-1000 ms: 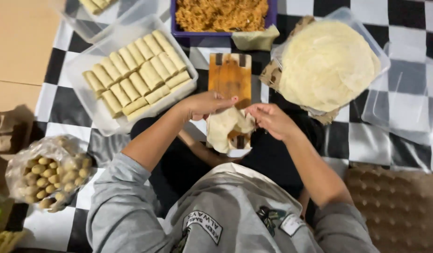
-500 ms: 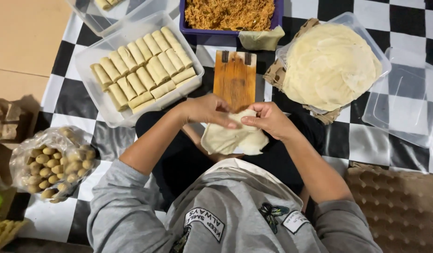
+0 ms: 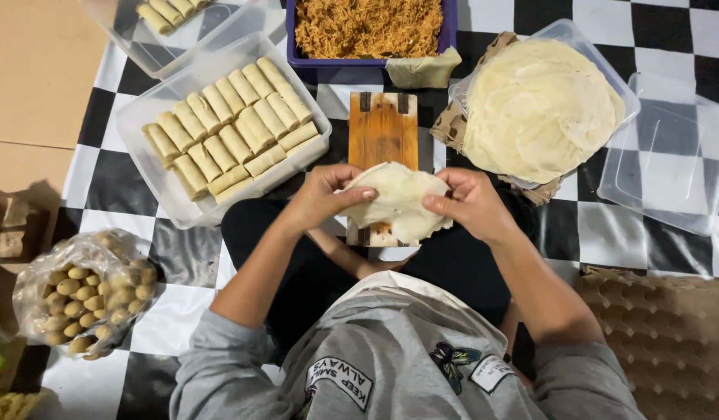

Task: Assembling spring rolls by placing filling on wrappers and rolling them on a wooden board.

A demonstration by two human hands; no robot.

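a: what does the person wear?
b: a grey cotton sweatshirt (image 3: 390, 350) with pushed-up sleeves, sewn patches, a butterfly patch (image 3: 451, 363), plus dark trousers (image 3: 297, 257).

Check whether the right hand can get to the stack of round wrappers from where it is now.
Probably yes: the stack of wrappers lies uncovered just beyond the right hand, nothing between them. But that hand and the left hand both pinch a wrapper sheet.
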